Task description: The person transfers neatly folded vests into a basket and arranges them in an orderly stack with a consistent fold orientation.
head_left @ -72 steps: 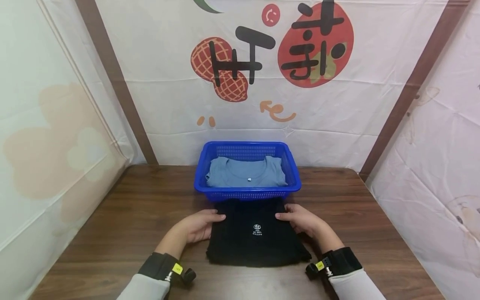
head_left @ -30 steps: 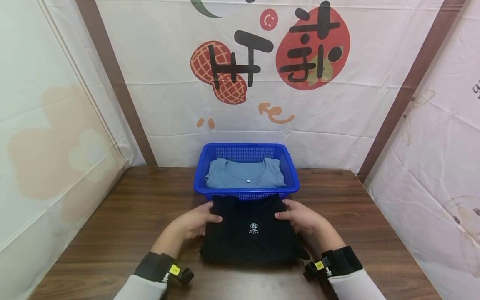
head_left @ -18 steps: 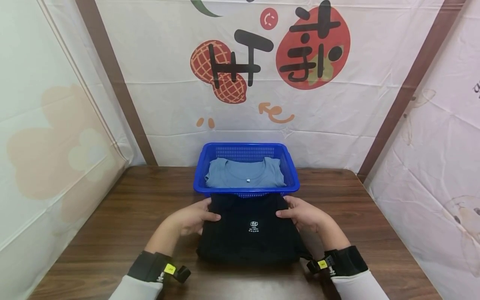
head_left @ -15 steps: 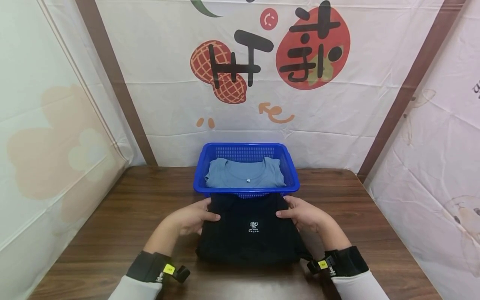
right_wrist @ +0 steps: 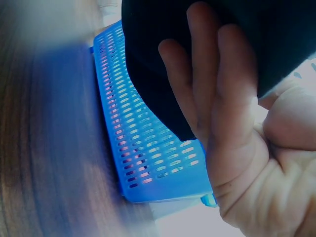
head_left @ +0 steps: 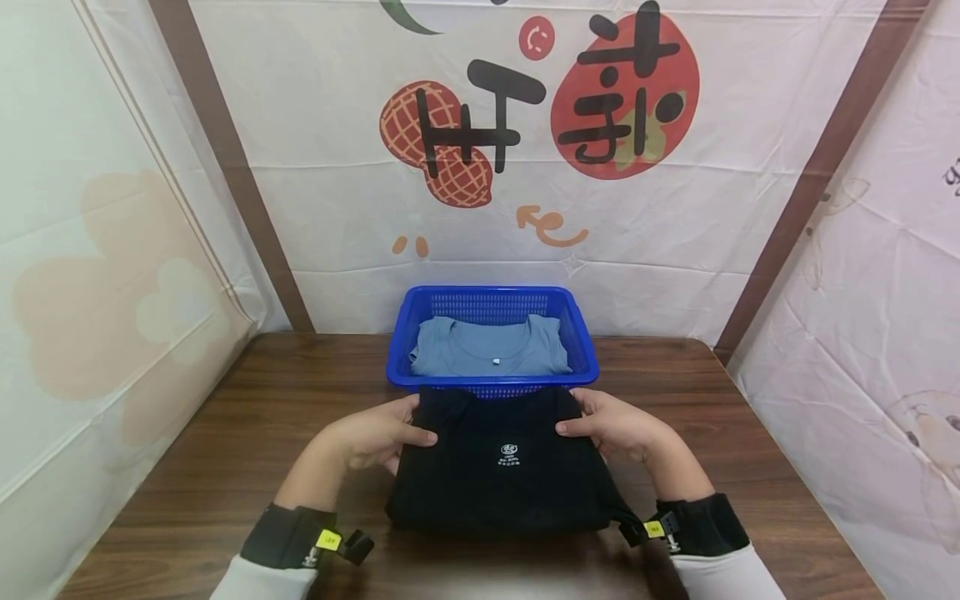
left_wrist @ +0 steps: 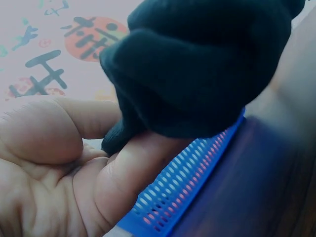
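Observation:
A folded black shirt (head_left: 502, 492) with a small white print near its neckline is held between both hands in front of the basket. My left hand (head_left: 375, 435) grips its left edge, thumb on top and fingers underneath. On the other side my right hand (head_left: 621, 427) pinches the right edge in the same way. In the right wrist view several fingers (right_wrist: 232, 89) lie along the shirt's underside. Beyond the shirt stands a blue plastic basket (head_left: 397, 354) with perforated walls. Inside it lies a folded grey-blue shirt (head_left: 491, 346) with its neckline facing up.
The brown wooden table (head_left: 300, 392) carries the basket near its far edge. White printed cloth walls (head_left: 330, 225) rise behind the table and on both sides. A black strap with a small camera (head_left: 356, 546) sits on each wrist.
Both hands have lifted the black shirt and drawn slightly apart, so it spreads wider. Its near edge now looks thicker and hangs above the table. The basket and grey-blue shirt stay put.

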Available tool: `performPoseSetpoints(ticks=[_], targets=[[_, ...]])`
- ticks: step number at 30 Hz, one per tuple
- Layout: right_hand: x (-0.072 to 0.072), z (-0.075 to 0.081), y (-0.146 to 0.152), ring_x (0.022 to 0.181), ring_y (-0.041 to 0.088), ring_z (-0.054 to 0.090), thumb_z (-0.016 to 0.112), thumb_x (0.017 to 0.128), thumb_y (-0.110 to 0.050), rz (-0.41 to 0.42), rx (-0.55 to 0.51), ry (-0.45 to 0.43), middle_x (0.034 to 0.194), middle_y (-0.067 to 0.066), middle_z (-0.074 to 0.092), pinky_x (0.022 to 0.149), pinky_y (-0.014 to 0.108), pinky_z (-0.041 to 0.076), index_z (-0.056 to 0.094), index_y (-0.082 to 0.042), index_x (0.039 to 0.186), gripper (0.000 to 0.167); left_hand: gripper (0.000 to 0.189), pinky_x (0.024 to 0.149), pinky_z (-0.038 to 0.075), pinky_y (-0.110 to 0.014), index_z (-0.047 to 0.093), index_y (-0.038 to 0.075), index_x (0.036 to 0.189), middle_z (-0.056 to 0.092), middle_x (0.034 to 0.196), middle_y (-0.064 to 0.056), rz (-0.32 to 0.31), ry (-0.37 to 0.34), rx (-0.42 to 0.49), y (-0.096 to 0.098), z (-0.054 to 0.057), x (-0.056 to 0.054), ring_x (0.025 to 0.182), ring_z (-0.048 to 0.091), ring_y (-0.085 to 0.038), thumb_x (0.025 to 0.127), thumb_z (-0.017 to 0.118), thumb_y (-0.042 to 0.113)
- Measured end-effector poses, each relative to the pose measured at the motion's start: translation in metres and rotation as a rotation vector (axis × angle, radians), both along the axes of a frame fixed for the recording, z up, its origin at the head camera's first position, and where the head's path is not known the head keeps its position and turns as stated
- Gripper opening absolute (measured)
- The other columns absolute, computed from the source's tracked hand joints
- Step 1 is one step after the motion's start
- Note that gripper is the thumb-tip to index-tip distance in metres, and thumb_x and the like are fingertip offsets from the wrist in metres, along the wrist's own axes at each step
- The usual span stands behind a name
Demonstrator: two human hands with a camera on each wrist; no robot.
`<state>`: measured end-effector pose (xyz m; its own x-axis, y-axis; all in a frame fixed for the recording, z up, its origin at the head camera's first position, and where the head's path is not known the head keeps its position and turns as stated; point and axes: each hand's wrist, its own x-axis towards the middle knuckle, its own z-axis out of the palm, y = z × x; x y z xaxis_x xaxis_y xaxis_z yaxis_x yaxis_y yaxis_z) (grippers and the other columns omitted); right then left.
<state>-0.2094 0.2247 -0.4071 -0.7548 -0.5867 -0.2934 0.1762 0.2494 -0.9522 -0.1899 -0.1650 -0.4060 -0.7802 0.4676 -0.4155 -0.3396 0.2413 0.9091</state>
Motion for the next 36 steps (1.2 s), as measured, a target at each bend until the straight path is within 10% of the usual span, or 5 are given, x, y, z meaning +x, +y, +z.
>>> performPoseSetpoints(ticks=[16,26,36], targets=[[0.012,0.019,0.004,0.076,0.023,0.075,0.067,0.100,-0.019,0.035,-0.039,0.020,0.106,0.018,0.076,0.048,0.030,0.052,0.037,-0.006,0.145,0.056,0.108,0.076,0.062,-0.045,-0.012,0.003,0.161,-0.017,0.166,-0.030,-0.020,0.056,-0.018,-0.004,0.019,0.006,0.118,0.063,-0.034,0.096,0.072,0.019],[0.014,0.027,0.005,0.088,0.030,0.077,0.067,0.101,-0.020,0.008,-0.073,0.025,0.110,0.020,0.075,0.068,0.042,0.062,0.034,-0.008,0.147,0.058,0.111,0.081,0.061,-0.043,-0.013,0.004,0.162,-0.018,0.167,-0.026,-0.007,0.076,-0.008,-0.004,0.023,0.006,0.154,-0.001,-0.048,0.095,0.073,0.021],[0.012,0.029,0.005,0.089,0.032,0.077,0.068,0.100,-0.020,-0.050,-0.101,0.071,0.107,0.018,0.076,0.072,0.049,0.062,0.033,-0.005,0.145,0.059,0.108,0.107,0.035,-0.070,-0.011,0.009,0.163,-0.014,0.170,-0.020,0.019,0.126,-0.012,-0.005,0.029,0.006,0.155,-0.011,-0.045,0.096,0.072,0.025]])
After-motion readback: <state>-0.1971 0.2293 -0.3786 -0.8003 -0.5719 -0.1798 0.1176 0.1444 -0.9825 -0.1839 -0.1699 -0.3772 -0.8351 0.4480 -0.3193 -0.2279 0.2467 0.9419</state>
